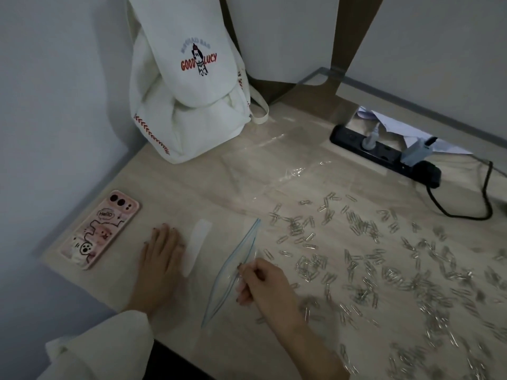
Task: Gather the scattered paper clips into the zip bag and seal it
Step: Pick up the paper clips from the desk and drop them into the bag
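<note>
Fingers (243,292) curled, right hand (263,286) pinching zip bag (242,249)

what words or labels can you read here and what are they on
"GOOD LUCY": red letters on the white backpack.
Arc of small letters above that: too blurred to read.
"Hello": speech bubble on the pink phone case.
On the zip bag and power strip: no readable text.
</note>
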Tool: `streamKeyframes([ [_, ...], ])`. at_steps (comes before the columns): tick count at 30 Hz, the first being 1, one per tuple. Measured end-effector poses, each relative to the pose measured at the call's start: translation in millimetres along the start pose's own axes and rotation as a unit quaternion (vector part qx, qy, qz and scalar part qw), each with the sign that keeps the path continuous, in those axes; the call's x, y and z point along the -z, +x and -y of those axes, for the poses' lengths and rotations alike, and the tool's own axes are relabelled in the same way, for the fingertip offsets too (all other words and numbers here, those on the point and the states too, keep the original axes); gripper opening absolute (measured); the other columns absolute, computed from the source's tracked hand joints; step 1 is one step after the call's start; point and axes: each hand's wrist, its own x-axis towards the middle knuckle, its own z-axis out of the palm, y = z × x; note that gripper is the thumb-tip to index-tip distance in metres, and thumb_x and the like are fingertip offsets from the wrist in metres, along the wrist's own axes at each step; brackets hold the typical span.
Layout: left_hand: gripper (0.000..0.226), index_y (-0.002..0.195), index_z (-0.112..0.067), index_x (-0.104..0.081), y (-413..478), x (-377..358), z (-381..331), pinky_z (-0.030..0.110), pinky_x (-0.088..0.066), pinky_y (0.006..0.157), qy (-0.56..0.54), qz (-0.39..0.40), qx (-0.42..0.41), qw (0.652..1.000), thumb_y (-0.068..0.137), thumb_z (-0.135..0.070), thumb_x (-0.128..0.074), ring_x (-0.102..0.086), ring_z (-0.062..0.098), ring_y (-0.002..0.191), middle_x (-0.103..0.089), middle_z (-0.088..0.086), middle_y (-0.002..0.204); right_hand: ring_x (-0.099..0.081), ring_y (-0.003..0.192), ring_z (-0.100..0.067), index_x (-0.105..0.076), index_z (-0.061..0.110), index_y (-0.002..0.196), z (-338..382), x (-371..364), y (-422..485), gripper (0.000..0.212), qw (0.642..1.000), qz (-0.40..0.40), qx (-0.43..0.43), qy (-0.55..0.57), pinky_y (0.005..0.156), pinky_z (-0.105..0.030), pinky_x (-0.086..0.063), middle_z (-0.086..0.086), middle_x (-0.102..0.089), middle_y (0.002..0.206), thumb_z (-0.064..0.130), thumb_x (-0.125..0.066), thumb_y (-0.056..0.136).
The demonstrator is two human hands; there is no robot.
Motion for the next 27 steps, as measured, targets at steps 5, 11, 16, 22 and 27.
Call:
streamKeyframes([
  [5,0.08,0.139,-0.035,-0.036,-45,37,-78,0.018,-0.022,0.111,-0.263,0.061,-0.068,0.961,0.071,-0.077,-0.042,-0.025,-0.008,0.135,-0.031,-0.023,0.147,-0.056,0.044,-0.01,-0.057,0.007,0.077,10,-17,5,0.019,0.998,0.058,0.008,0.033,0.051,-0.02,-0.051,-0.004,-0.057,0.061,0.009,-0.048,0.092],
  [11,0.029,0.105,-0.034,-0.062,-37,37,-83,0.029,-0.042,0.101,-0.353,-0.084,0.025,0.932,0.096,-0.014,-0.044,-0.056,0.005,0.113,-0.066,-0.017,0.111,-0.056,0.098,-0.004,-0.06,0.008,0.115,-2,-19,15,0.026,0.986,0.113,0.09,-0.078,0.094,-0.012,-0.041,-0.001,-0.06,0.111,0.015,-0.048,0.093],
  [16,0.029,0.112,-0.021,-0.061,-38,49,-86,0.036,-0.039,0.104,-0.369,-0.127,0.047,0.919,0.095,-0.007,-0.041,-0.056,0.005,0.113,-0.064,-0.009,0.114,-0.024,0.14,-0.023,-0.046,0.013,0.133,-54,-14,57,0.058,0.797,0.058,0.281,-0.531,0.116,-0.041,-0.017,-0.006,-0.031,0.15,0.041,-0.032,0.084],
  [22,0.03,0.115,-0.017,-0.063,-49,45,-84,0.034,-0.039,0.104,-0.352,-0.111,0.041,0.928,0.094,-0.007,-0.043,-0.056,0.004,0.114,-0.064,-0.008,0.117,-0.044,0.13,-0.02,-0.045,0.016,0.134,-97,25,57,0.047,0.719,0.048,0.323,-0.614,0.107,-0.035,-0.028,-0.001,-0.047,0.141,0.031,-0.037,0.091],
  [27,0.03,0.113,-0.013,-0.064,-56,26,-96,0.036,-0.037,0.108,-0.358,-0.084,0.039,0.929,0.092,-0.001,-0.045,-0.057,0.008,0.115,-0.066,-0.013,0.112,-0.029,0.138,-0.025,-0.033,0.02,0.141,-125,98,34,0.048,0.676,-0.051,0.314,-0.665,0.11,-0.043,-0.021,-0.006,-0.034,0.148,0.037,-0.018,0.099],
])
